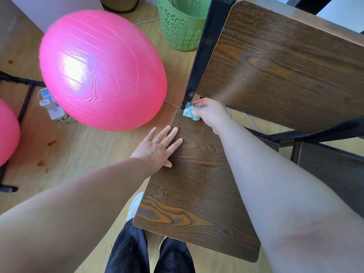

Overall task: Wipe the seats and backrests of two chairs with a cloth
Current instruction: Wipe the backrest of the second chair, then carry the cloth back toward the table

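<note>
Pink fills the left side: a sliver of one exercise ball [7,133] at the edge, then a large pink exercise ball [102,69] resting on the pale wood floor [78,154]. Between them a white power strip [50,105] lies on the floor. A green plastic basket [183,22] with flower cut-outs stands further back, just beside the chair's black metal post [208,46].

My left hand [157,148] lies flat with its fingers straight and spread, palm down on the left edge of the dark wood-grain seat [197,194]. Below the seat's near corner I see my dark trousers [128,253] and a white shoe [136,203].

My right hand [211,113] is curled around a bunched turquoise cloth [190,113], pressing it onto the seat's far left corner, at the foot of the black post and just beneath the backrest [285,66]. The backrest, in the same dark wood grain, fills the upper right. Another dark wood panel [331,174] sits at the lower right, partly hidden by my arm.
</note>
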Demonstrator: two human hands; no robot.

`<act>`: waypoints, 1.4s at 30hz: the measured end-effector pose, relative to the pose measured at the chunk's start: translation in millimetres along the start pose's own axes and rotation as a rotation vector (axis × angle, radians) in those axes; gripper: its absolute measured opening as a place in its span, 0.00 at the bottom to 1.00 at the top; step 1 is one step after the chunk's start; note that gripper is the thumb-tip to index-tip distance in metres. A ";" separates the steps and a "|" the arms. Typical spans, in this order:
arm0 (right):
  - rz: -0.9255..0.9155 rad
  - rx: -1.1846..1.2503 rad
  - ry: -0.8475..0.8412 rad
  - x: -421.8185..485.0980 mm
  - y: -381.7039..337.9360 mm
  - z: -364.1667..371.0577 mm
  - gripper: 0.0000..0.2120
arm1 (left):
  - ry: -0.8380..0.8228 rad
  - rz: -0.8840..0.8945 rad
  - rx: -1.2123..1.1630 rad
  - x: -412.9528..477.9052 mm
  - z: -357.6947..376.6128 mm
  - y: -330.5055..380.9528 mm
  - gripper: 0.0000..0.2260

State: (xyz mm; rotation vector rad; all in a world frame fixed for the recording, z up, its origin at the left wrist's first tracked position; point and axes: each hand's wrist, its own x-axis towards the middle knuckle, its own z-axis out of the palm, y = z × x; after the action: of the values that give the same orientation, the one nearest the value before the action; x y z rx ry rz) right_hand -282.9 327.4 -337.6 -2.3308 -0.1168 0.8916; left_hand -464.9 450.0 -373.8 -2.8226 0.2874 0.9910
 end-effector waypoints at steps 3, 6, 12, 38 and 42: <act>-0.025 0.094 0.031 -1.4 3.4 3.8 0.15 | 0.008 -0.007 0.014 -0.4 0.3 0.4 0.36; -0.026 0.161 0.065 -2.9 6.0 8.9 0.16 | 0.012 -0.011 0.014 0.2 0.6 0.2 0.36; 0.006 0.300 0.096 -5.8 9.0 14.2 0.16 | 0.014 -0.010 0.019 1.1 1.0 0.6 0.36; -0.012 0.555 0.138 -127.1 -7.1 -21.4 0.10 | 0.034 -0.147 -0.290 -42.2 -61.7 12.4 0.35; 0.009 0.547 0.180 -172.7 -21.0 -51.8 0.10 | 0.126 -0.178 -0.414 -73.5 -116.6 12.6 0.32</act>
State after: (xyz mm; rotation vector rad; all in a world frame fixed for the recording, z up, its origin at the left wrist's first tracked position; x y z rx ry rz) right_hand -380.0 266.2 -197.0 -1.8828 0.1922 0.6160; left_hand -453.6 425.4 -238.2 -3.2126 -0.1778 0.9252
